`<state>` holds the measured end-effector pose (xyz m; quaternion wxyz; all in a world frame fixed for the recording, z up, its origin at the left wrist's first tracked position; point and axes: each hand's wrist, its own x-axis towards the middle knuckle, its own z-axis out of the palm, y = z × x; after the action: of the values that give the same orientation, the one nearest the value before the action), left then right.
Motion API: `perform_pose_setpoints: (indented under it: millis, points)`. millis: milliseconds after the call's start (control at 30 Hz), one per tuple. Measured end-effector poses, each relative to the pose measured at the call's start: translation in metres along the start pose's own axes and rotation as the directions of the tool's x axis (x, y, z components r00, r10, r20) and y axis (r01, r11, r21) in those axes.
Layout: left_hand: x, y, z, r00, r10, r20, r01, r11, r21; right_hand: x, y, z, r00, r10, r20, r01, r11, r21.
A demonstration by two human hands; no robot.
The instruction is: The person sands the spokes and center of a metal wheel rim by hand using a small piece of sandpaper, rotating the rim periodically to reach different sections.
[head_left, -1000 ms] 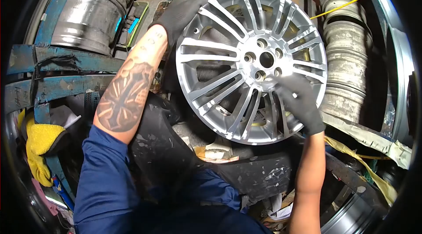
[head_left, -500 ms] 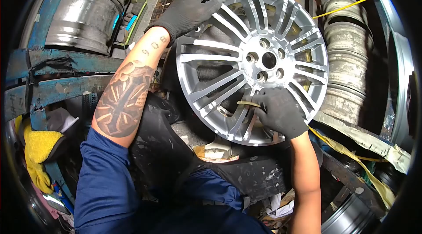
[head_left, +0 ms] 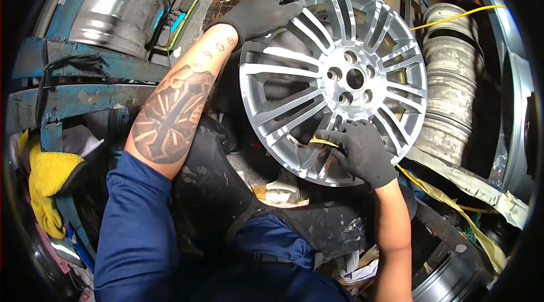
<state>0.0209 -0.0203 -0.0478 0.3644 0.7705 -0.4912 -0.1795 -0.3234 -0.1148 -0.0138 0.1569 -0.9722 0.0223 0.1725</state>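
A silver alloy wheel [head_left: 358,108] with paired spokes faces up in front of me, tilted, above my dark, paint-spotted apron [head_left: 209,188]. My left hand [head_left: 263,13], in a black glove, is closed on the wheel's upper-left rim, its thumb and fingers together at the edge. Over the lower spokes, just below the hub, lies my gloved right hand [head_left: 365,154]. Its fingers pinch a thin folded yellowish piece that looks like sandpaper [head_left: 323,141]; one end sticks out to the left, and the rest is hidden under the hand.
Metal wheel barrels [head_left: 450,83] are stacked on the right, beside a yellow hose [head_left: 459,17]. At the upper left is another shiny barrel [head_left: 116,13] behind a blue metal frame [head_left: 96,103]. A yellow glove [head_left: 54,174] hangs at the left. Another rim [head_left: 453,279] lies at the lower right.
The view has shifted slightly, and the wheel and my left hand appear further right. My right hand has changed its angle on the spokes; the sandpaper's exposed end now slants down to the right.
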Motion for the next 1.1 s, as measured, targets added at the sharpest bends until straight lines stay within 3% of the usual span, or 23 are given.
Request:
perform_pose_setpoints:
  millis: [67, 100, 200, 233, 333, 367, 400, 467, 567, 700, 733, 800, 867, 900, 933, 1000, 1067, 1100]
  points:
    - [-0.002, 0.003, 0.004, 1.000, -0.025, 0.008, 0.025, 1.000, -0.004, -0.001, -0.006, 0.002, 1.000, -0.014, -0.002, 0.014, 0.999, -0.049]
    - [-0.002, 0.005, 0.003, 1.000, -0.003, -0.003, 0.003, 1.000, 0.010, -0.005, -0.012, -0.003, 0.990, -0.057, 0.127, 0.064, 0.997, -0.053]
    - [-0.002, 0.007, 0.004, 0.999, 0.034, 0.016, -0.035, 0.998, 0.048, -0.008, -0.008, 0.008, 0.983, -0.039, 0.179, 0.038, 0.999, 0.010]
    - [-0.004, 0.014, 0.000, 0.998, 0.022, 0.056, -0.025, 0.998, 0.052, -0.006, -0.012, 0.001, 0.997, 0.047, 0.058, -0.046, 0.999, -0.022]
    - [-0.002, 0.015, 0.003, 0.989, 0.018, 0.144, -0.025, 0.998, 0.053, -0.005, -0.017, 0.007, 0.998, -0.009, 0.055, 0.016, 0.992, -0.123]
    - [-0.003, 0.014, 0.004, 0.988, 0.009, 0.154, -0.016, 0.999, 0.045, -0.005, -0.029, -0.005, 0.980, -0.095, 0.175, 0.107, 0.992, -0.061]
    - [-0.006, 0.012, 0.005, 0.986, -0.005, 0.165, -0.001, 0.999, 0.039, -0.012, -0.025, 0.006, 0.972, -0.177, 0.153, 0.161, 0.981, 0.111]
    - [-0.009, 0.010, 0.004, 0.989, 0.056, 0.135, -0.066, 0.996, 0.067, -0.011, -0.021, -0.006, 0.988, -0.140, 0.072, 0.113, 0.948, 0.298]
    - [-0.011, 0.007, 0.000, 0.987, 0.060, 0.148, -0.079, 0.988, 0.130, -0.004, -0.009, -0.015, 0.988, 0.137, -0.073, -0.131, 0.988, 0.084]
    - [-0.011, 0.004, 0.000, 0.995, 0.044, 0.088, -0.052, 0.994, 0.101, -0.005, -0.021, 0.004, 0.983, -0.068, 0.173, 0.097, 0.982, -0.163]
    - [-0.012, 0.006, -0.001, 0.995, 0.021, 0.095, -0.031, 0.994, 0.106, -0.006, -0.029, 0.006, 0.983, -0.041, 0.181, 0.077, 0.976, -0.202]
    - [-0.018, 0.007, -0.006, 0.995, 0.000, 0.102, -0.012, 0.992, 0.124, 0.002, -0.037, 0.003, 0.993, 0.115, 0.035, -0.098, 0.944, -0.315]
    - [-0.016, 0.006, -0.002, 0.994, 0.030, 0.107, -0.045, 0.989, 0.143, 0.001, -0.035, 0.005, 0.990, 0.083, 0.111, -0.047, 0.954, -0.296]
    - [-0.011, -0.010, 0.004, 0.989, 0.117, 0.091, -0.132, 0.976, 0.172, 0.000, -0.032, 0.003, 0.988, 0.072, 0.138, -0.028, 0.956, -0.293]
    - [-0.008, -0.006, 0.003, 0.992, 0.078, 0.095, -0.092, 0.984, 0.155, -0.002, -0.048, -0.016, 0.964, 0.029, 0.266, 0.035, 0.972, -0.232]
    - [-0.015, 0.000, 0.000, 0.994, -0.022, 0.109, 0.008, 0.992, 0.127, -0.003, -0.048, -0.014, 0.954, 0.053, 0.296, -0.024, 0.995, -0.101]
    - [-0.013, -0.001, -0.002, 0.991, 0.001, 0.130, -0.015, 0.994, 0.104, 0.004, -0.039, -0.006, 0.974, 0.202, 0.106, -0.179, 0.965, -0.193]
    - [-0.011, -0.001, -0.002, 0.990, -0.003, 0.139, -0.014, 0.992, 0.122, 0.003, -0.037, -0.007, 0.962, 0.209, 0.174, -0.167, 0.960, -0.226]
